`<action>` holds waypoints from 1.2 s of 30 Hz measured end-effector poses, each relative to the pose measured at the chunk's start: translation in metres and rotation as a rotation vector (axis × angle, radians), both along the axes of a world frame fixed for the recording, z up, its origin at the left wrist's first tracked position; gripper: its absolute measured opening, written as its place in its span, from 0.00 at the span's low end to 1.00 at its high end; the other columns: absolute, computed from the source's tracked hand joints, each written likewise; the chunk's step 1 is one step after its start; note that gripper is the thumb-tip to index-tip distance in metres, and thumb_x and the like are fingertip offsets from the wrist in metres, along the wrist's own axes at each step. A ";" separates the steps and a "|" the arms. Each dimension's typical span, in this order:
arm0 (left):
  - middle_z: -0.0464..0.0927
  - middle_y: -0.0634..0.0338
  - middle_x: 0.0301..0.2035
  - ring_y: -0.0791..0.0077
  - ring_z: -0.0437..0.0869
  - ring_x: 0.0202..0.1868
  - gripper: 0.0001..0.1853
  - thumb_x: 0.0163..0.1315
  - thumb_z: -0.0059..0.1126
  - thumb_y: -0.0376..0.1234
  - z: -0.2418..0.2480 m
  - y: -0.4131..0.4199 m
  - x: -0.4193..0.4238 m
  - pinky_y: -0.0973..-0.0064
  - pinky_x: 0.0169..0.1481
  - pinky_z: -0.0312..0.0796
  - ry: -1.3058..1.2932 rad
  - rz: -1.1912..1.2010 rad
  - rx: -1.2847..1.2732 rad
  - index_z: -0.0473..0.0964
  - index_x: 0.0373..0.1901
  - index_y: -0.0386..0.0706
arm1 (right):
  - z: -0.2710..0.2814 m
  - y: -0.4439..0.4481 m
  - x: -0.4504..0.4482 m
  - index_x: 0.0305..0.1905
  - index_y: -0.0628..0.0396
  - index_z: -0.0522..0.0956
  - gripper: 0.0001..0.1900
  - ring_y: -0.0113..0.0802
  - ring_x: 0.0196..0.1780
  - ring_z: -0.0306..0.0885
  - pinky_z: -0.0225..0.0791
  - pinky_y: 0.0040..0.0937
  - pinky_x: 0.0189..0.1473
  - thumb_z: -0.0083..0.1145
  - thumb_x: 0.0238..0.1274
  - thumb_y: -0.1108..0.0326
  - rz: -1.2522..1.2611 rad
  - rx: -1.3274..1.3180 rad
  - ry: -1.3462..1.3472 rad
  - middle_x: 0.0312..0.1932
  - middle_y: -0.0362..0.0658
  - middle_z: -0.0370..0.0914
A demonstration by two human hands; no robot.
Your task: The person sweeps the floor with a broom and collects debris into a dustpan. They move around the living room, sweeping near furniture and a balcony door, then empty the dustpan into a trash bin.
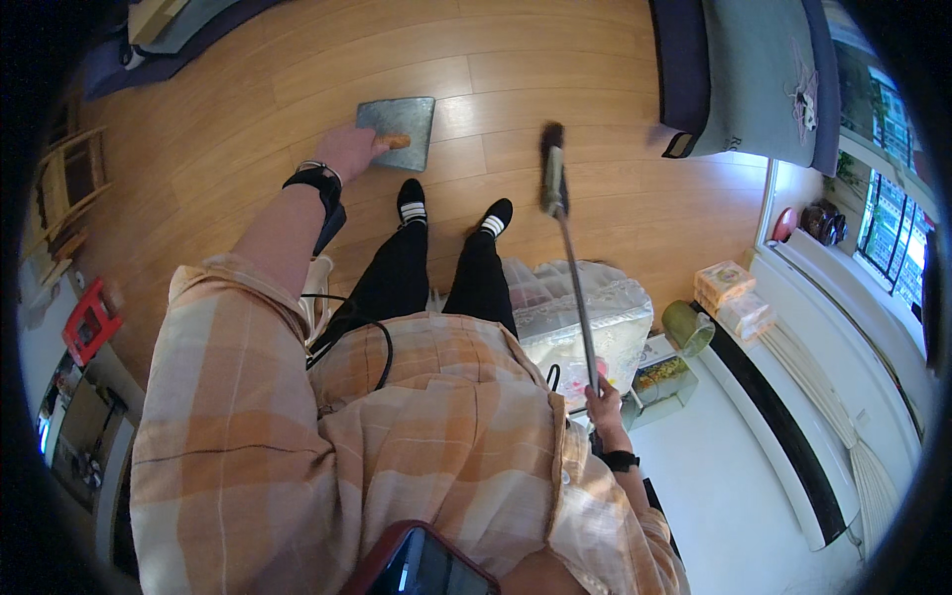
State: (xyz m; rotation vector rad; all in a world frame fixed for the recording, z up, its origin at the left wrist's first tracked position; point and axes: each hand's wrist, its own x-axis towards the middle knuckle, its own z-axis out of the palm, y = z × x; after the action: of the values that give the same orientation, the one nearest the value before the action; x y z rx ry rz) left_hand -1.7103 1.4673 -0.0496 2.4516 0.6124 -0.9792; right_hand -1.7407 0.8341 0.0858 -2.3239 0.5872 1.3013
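A broom point(576, 290) slants across the view on my right side, and my right hand point(606, 407) is closed around its handle. Its dark bristle head point(552, 167) is blurred and lies out over the floor, ahead of my right foot. My left hand point(349, 152) grips the wooden handle point(394, 140) of a grey metal dustpan point(413, 119). The pan lies just ahead of my left shoe point(410, 195), left of the broom head and apart from it. Whether the pan touches the floor I cannot tell.
Wood-plank floor point(506, 67) stretches ahead. A grey-blue sofa point(751, 82) stands at upper right. Close on my right are a lace-covered piece point(587, 320), a glass tank point(666, 394), a green bin point(683, 327) and tissue packs point(725, 286). A red plastic object point(91, 321) is at left.
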 end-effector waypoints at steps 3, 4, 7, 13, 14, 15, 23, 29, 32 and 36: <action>0.80 0.48 0.35 0.53 0.80 0.41 0.22 0.66 0.44 0.50 -0.004 -0.003 -0.006 0.58 0.45 0.71 0.001 0.014 -0.002 0.76 0.37 0.40 | 0.015 0.060 0.009 0.62 0.55 0.68 0.23 0.18 0.18 0.60 0.56 0.20 0.19 0.54 0.62 0.68 -0.073 0.095 0.122 0.20 0.31 0.67; 0.80 0.48 0.34 0.52 0.80 0.40 0.22 0.65 0.45 0.50 -0.005 -0.004 -0.008 0.57 0.44 0.71 -0.004 0.020 -0.007 0.75 0.37 0.40 | 0.017 0.077 0.015 0.63 0.54 0.68 0.23 0.17 0.18 0.59 0.54 0.19 0.18 0.53 0.62 0.70 -0.048 0.148 0.152 0.20 0.30 0.66; 0.80 0.48 0.35 0.52 0.80 0.41 0.22 0.66 0.44 0.50 -0.006 -0.004 -0.011 0.58 0.45 0.71 0.018 0.016 0.000 0.76 0.38 0.40 | 0.022 0.117 0.029 0.64 0.53 0.68 0.23 0.15 0.18 0.59 0.52 0.17 0.17 0.53 0.63 0.71 -0.035 0.179 0.227 0.20 0.29 0.64; 0.79 0.46 0.34 0.50 0.79 0.40 0.22 0.66 0.45 0.49 -0.015 -0.003 -0.024 0.56 0.43 0.70 -0.057 0.070 -0.066 0.75 0.37 0.39 | 0.052 0.123 0.049 0.64 0.52 0.68 0.23 0.14 0.21 0.60 0.54 0.15 0.20 0.54 0.64 0.72 0.118 0.245 0.165 0.22 0.30 0.68; 0.79 0.45 0.33 0.48 0.79 0.40 0.22 0.65 0.45 0.49 -0.016 -0.002 -0.029 0.55 0.42 0.69 -0.080 0.093 -0.085 0.74 0.36 0.39 | 0.056 0.121 0.053 0.64 0.53 0.68 0.23 0.13 0.22 0.61 0.55 0.15 0.21 0.54 0.64 0.72 0.243 0.265 0.068 0.24 0.31 0.70; 0.79 0.45 0.33 0.48 0.79 0.40 0.22 0.65 0.46 0.49 -0.017 0.002 -0.034 0.54 0.42 0.69 -0.091 0.120 -0.094 0.74 0.36 0.38 | 0.059 0.122 0.058 0.63 0.55 0.68 0.23 0.15 0.26 0.64 0.59 0.16 0.26 0.54 0.63 0.72 0.327 0.252 -0.018 0.28 0.34 0.73; 0.79 0.44 0.35 0.45 0.79 0.40 0.24 0.65 0.44 0.51 -0.006 0.008 -0.071 0.53 0.43 0.69 -0.056 0.226 -0.047 0.74 0.38 0.37 | 0.013 0.182 0.138 0.63 0.50 0.67 0.24 0.59 0.40 0.76 0.70 0.52 0.41 0.52 0.60 0.65 0.894 -0.173 -0.383 0.35 0.61 0.77; 0.80 0.47 0.36 0.51 0.80 0.40 0.25 0.66 0.41 0.53 -0.009 0.001 -0.088 0.56 0.45 0.71 -0.016 0.362 -0.017 0.76 0.38 0.40 | -0.021 0.205 0.132 0.63 0.46 0.66 0.24 0.60 0.38 0.76 0.69 0.55 0.40 0.51 0.60 0.63 0.925 -0.134 -0.309 0.32 0.61 0.78; 0.80 0.48 0.36 0.51 0.80 0.42 0.25 0.66 0.40 0.53 -0.015 0.003 -0.085 0.56 0.45 0.71 0.005 0.425 -0.063 0.75 0.38 0.40 | -0.018 0.197 0.115 0.63 0.47 0.67 0.25 0.60 0.42 0.76 0.70 0.51 0.42 0.53 0.60 0.64 0.957 0.029 -0.240 0.38 0.61 0.78; 0.79 0.44 0.35 0.48 0.80 0.40 0.28 0.66 0.39 0.53 -0.019 0.004 -0.083 0.55 0.44 0.70 -0.040 0.432 -0.043 0.75 0.38 0.37 | 0.000 0.187 0.107 0.62 0.50 0.69 0.24 0.55 0.46 0.77 0.71 0.42 0.47 0.55 0.60 0.64 0.847 0.339 -0.190 0.42 0.59 0.78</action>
State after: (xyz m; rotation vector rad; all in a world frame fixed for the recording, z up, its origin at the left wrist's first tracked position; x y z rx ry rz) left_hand -1.7936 1.4708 -0.0686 2.1630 1.0393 -0.7556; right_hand -1.6340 1.0213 0.0854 -2.4153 -0.7121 1.3201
